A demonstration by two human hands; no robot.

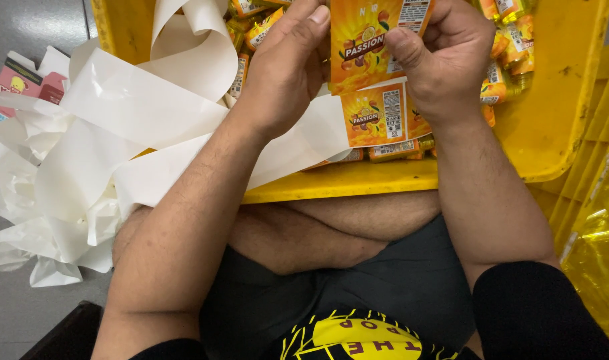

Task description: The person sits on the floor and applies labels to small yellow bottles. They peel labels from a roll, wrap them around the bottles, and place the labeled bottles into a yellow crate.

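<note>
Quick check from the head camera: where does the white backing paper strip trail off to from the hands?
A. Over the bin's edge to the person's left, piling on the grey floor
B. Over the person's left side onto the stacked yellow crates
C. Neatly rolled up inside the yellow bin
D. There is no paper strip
A: the white backing paper runs from under the left hand over the yellow bin edge and heaps loosely on the grey floor, while both hands hold an orange label.

Loose white backing-paper strips crowd the nine o'clock side, spilling over the yellow crate rim onto the grey floor — little clear passage there. At twelve o'clock small orange-labelled bottles fill the crate. Three o'clock — bare crate wall, then yellow plastic film at four. A pink carton lies at ten.
</note>
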